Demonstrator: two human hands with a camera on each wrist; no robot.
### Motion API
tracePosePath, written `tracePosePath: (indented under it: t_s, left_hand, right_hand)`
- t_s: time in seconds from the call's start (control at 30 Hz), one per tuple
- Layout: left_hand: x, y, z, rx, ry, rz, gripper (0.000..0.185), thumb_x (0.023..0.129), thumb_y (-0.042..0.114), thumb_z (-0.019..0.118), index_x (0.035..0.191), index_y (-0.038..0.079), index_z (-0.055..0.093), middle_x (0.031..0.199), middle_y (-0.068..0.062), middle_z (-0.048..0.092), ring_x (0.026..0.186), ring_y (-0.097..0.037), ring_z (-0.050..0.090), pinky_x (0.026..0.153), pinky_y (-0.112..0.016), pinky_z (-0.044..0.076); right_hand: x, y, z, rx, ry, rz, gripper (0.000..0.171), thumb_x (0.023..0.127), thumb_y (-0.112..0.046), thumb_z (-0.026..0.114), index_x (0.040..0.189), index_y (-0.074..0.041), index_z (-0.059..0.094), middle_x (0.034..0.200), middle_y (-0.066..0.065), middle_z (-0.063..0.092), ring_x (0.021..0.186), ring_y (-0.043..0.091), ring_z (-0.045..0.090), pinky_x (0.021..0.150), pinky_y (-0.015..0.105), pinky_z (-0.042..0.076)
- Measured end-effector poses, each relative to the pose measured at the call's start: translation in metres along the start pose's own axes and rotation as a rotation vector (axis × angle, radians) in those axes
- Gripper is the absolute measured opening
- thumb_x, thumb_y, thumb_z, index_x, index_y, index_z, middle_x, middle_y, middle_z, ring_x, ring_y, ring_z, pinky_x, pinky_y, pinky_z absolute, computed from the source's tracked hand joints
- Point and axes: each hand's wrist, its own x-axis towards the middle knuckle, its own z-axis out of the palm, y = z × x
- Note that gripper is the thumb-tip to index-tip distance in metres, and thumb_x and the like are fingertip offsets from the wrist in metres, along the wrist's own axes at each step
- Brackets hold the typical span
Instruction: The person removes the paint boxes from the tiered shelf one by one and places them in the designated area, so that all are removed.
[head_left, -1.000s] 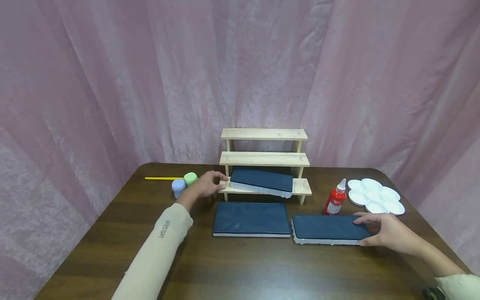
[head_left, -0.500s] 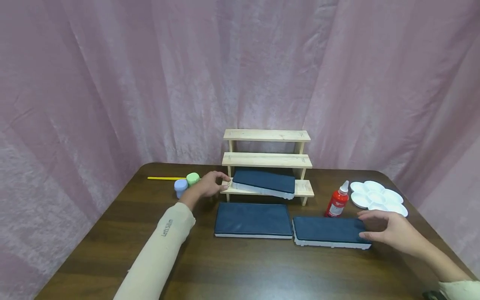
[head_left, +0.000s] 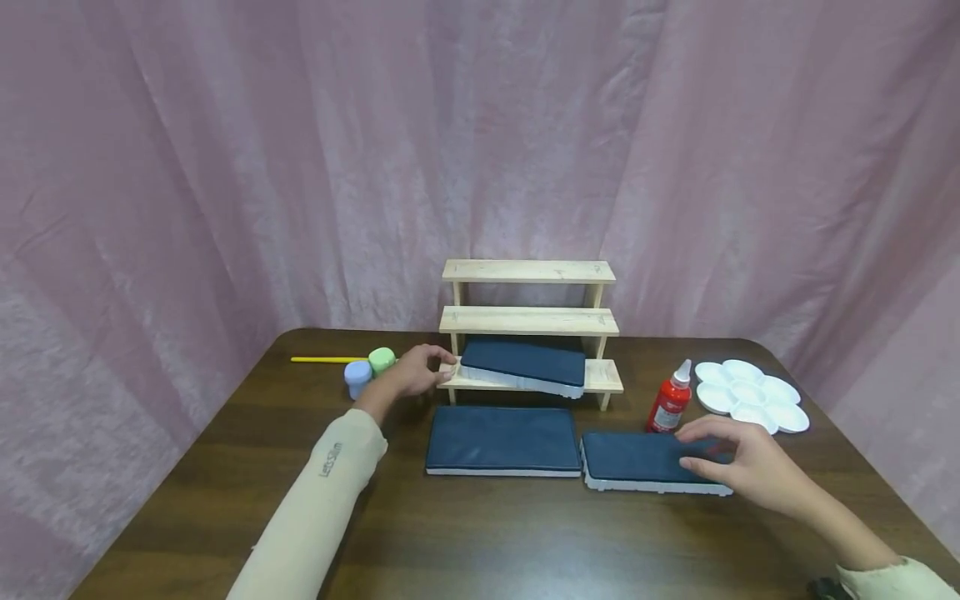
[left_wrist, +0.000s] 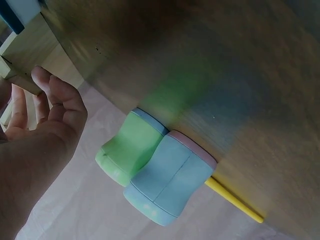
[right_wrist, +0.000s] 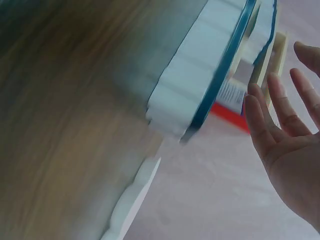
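Three flat dark-blue cases with white bases are in the head view. One case [head_left: 525,362] lies tilted on the bottom step of a wooden three-step rack [head_left: 528,319]. A second case [head_left: 501,437] lies flat in front of the rack. The third case [head_left: 637,457] [right_wrist: 200,75] lies to its right, end to end with it. My left hand [head_left: 444,364] [left_wrist: 35,95] rests its fingertips against the left end of the bottom step. My right hand [head_left: 686,450] [right_wrist: 280,100] is spread over the right part of the third case, fingers straight. In the right wrist view it is clear of the case.
A blue jar [head_left: 357,377] [left_wrist: 167,177], a green jar [head_left: 382,359] [left_wrist: 131,147] and a yellow stick [head_left: 322,359] [left_wrist: 235,200] lie left of the rack. A red squeeze bottle [head_left: 670,400] and a white flower-shaped palette [head_left: 750,393] stand at the right. Pink curtains close off the back of the table.
My right hand let go of the right case's far end and moved left over its top. The left hand stayed at the rack.
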Motion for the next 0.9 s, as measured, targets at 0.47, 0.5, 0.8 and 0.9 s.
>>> tracePosePath:
  t_s: [0.47, 0.5, 0.8, 0.9]
  left_hand:
    - [0.001, -0.001, 0.0, -0.01, -0.001, -0.008, 0.029, 0.094, 0.018, 0.07, 0.122, 0.012, 0.068, 0.138, -0.016, 0.053, 0.122, -0.033, 0.048, 0.106, -0.052, 0.037]
    - [0.002, -0.001, 0.0, -0.01, -0.002, -0.011, 0.029, 0.094, 0.018, 0.07, 0.122, 0.012, 0.068, 0.139, -0.016, 0.052, 0.123, -0.034, 0.048, 0.106, -0.052, 0.037]
    - [0.002, -0.002, -0.001, 0.013, -0.004, -0.019, 0.03, 0.093, 0.018, 0.07, 0.122, 0.012, 0.067, 0.138, -0.016, 0.054, 0.132, -0.035, 0.045, 0.109, -0.053, 0.034]
    - [0.003, -0.002, 0.0, 0.01, -0.005, -0.026, 0.03, 0.093, 0.018, 0.07, 0.122, 0.012, 0.068, 0.138, -0.016, 0.054, 0.132, -0.035, 0.045, 0.11, -0.052, 0.034]
  right_hand:
    - [0.032, -0.008, 0.031, 0.055, -0.061, 0.067, 0.04, 0.08, -0.015, 0.083, 0.116, -0.004, 0.068, 0.109, 0.01, 0.072, 0.096, 0.027, 0.069, 0.073, 0.029, 0.057]
    - [0.033, -0.008, 0.033, 0.06, -0.055, 0.073, 0.04, 0.08, -0.013, 0.083, 0.116, -0.004, 0.068, 0.109, 0.011, 0.072, 0.095, 0.027, 0.07, 0.073, 0.029, 0.058]
    - [0.053, -0.013, 0.049, 0.058, -0.023, 0.109, 0.041, 0.08, -0.012, 0.084, 0.117, -0.006, 0.067, 0.111, 0.015, 0.069, 0.089, 0.03, 0.068, 0.072, 0.033, 0.058]
    - [0.058, -0.015, 0.053, 0.058, -0.017, 0.109, 0.045, 0.08, -0.011, 0.083, 0.12, -0.005, 0.065, 0.114, 0.017, 0.067, 0.093, 0.033, 0.068, 0.073, 0.033, 0.058]
